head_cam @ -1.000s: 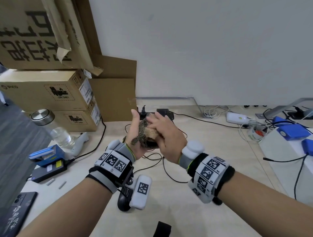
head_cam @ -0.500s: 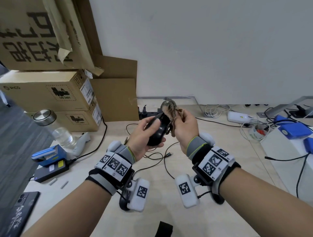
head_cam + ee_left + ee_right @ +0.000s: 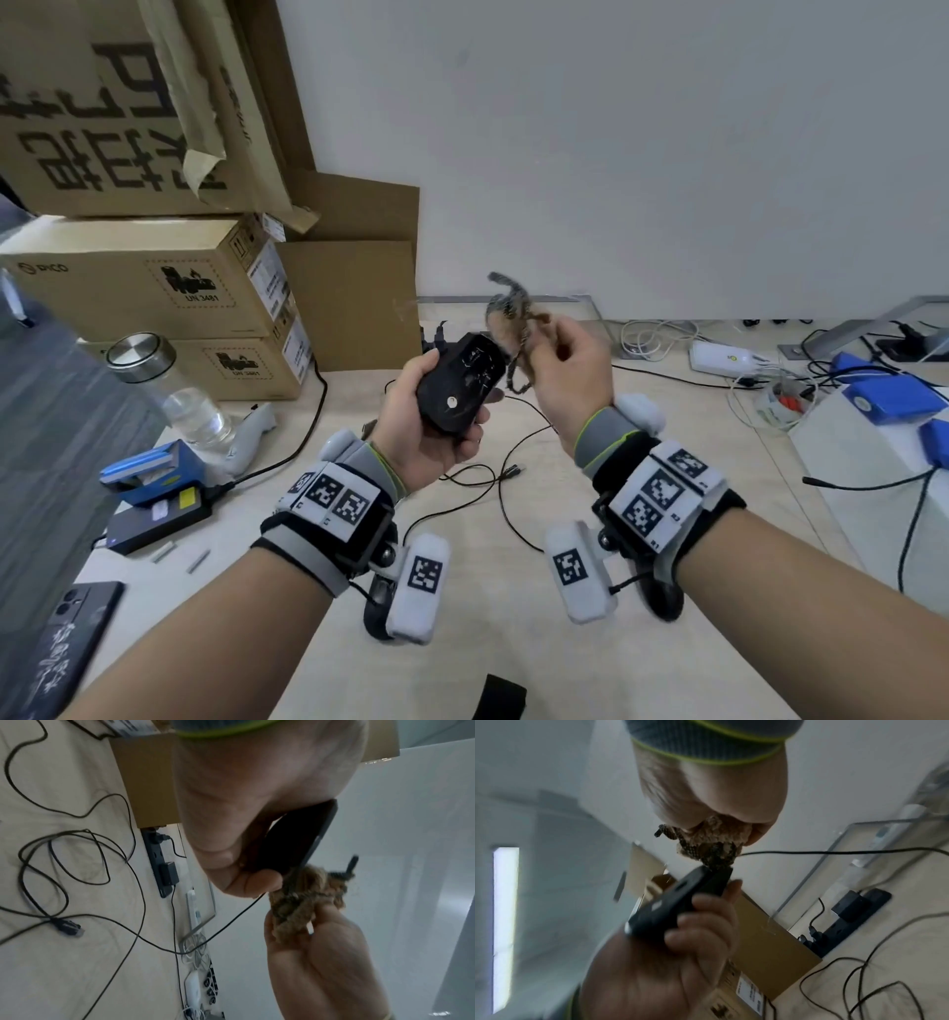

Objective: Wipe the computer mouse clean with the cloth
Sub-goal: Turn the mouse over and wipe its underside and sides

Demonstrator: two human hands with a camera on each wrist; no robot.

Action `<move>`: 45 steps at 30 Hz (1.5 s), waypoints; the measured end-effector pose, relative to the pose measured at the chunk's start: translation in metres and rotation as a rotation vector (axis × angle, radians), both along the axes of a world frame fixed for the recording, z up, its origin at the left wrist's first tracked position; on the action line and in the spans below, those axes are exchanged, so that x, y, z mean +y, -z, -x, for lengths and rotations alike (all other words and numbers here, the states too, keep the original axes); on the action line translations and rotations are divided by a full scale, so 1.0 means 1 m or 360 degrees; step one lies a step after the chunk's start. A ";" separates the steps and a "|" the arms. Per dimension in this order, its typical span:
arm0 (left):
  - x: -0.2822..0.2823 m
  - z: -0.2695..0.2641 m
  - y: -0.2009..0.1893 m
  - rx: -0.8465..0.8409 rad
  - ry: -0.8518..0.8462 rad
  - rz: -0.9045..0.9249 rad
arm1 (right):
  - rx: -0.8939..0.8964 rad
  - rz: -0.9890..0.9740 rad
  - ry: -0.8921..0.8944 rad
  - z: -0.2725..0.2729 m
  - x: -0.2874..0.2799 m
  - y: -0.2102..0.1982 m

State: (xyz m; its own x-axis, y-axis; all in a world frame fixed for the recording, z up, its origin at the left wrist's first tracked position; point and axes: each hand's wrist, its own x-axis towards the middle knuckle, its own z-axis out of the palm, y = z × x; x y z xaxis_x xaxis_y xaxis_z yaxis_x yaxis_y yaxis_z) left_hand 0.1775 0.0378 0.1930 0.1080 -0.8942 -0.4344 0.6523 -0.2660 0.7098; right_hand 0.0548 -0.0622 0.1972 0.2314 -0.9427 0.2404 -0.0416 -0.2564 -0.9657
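My left hand (image 3: 436, 416) grips a black wired computer mouse (image 3: 459, 388) above the table, its underside turned toward me. The mouse (image 3: 300, 843) shows edge-on in the left wrist view and as a dark slab (image 3: 677, 904) in the right wrist view. My right hand (image 3: 560, 370) pinches a bunched brown and black patterned cloth (image 3: 511, 321) against the mouse's front end. The cloth (image 3: 306, 898) sits between my right fingertips, and a corner of the cloth (image 3: 706, 843) sticks out to the side. The mouse cable (image 3: 513, 462) hangs down to the table.
Stacked cardboard boxes (image 3: 154, 277) stand at the back left, with a glass bottle (image 3: 164, 390) in front of them. A blue stapler (image 3: 149, 467) and a phone (image 3: 61, 652) lie at the left. A power strip (image 3: 162, 866), chargers and loose cables cover the back of the wooden table (image 3: 462, 642). Blue boxes (image 3: 888, 395) sit at the right.
My hands have parted. The left hand has turned the mouse underside up, and the right hand has lifted the cloth from the mouse's body to its front end.
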 end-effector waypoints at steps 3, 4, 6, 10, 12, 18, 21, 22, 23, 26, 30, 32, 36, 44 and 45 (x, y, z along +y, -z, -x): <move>-0.004 0.008 0.000 0.0026 -0.0087 0.0035 | 0.0424 0.0545 -0.0283 0.003 0.033 0.003; -0.005 0.008 0.003 0.0062 -0.0125 0.0060 | 0.0469 0.0710 -0.0446 0.005 0.043 0.002; -0.005 0.007 0.006 0.0152 -0.0133 0.0107 | 0.0518 0.0937 -0.0682 0.008 0.051 0.000; -0.003 0.007 -0.001 -0.0026 -0.0015 -0.0010 | 0.0633 0.0710 -0.0276 0.008 0.010 -0.002; -0.003 0.006 -0.001 -0.0048 0.0020 -0.0019 | 0.0701 0.0540 -0.0168 0.011 -0.002 0.001; -0.003 0.000 0.001 -0.0091 0.0001 0.0011 | 0.0678 0.0854 -0.0686 0.012 0.031 0.000; 0.001 -0.001 -0.001 -0.0150 0.0144 -0.0010 | 0.0766 0.0690 -0.0381 0.012 0.004 -0.002; 0.001 0.000 -0.001 -0.0169 0.0190 -0.0014 | 0.0808 0.0583 -0.0267 0.013 -0.003 -0.003; 0.000 0.001 -0.002 -0.0183 0.0209 -0.0012 | 0.0819 0.0493 -0.0186 0.013 -0.006 -0.004; -0.003 0.006 -0.001 -0.0174 0.0113 0.0004 | 0.0721 0.0524 -0.0277 0.005 0.015 -0.011; -0.004 0.007 0.001 -0.0258 0.0006 0.0046 | 0.0670 0.0747 -0.0537 0.002 0.029 -0.012; -0.003 0.004 -0.001 -0.0223 0.0067 0.0047 | 0.0720 0.0602 -0.0348 0.005 0.007 -0.010; -0.004 0.002 -0.001 -0.0187 0.0083 0.0052 | 0.0771 0.0523 -0.0247 0.009 0.003 -0.009; -0.003 -0.005 -0.002 -0.0200 0.0157 0.0062 | 0.0748 0.0628 -0.0294 0.012 -0.009 -0.008; -0.004 -0.005 -0.002 -0.0202 0.0166 0.0055 | 0.0772 0.0588 -0.0248 0.013 -0.011 -0.007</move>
State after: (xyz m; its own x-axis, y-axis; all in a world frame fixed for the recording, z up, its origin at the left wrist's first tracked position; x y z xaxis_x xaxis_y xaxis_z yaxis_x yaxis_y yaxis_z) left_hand 0.1823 0.0341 0.1951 0.0657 -0.9177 -0.3918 0.5267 -0.3016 0.7947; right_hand 0.0423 -0.0733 0.2046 0.5239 -0.7638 0.3769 -0.3878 -0.6079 -0.6929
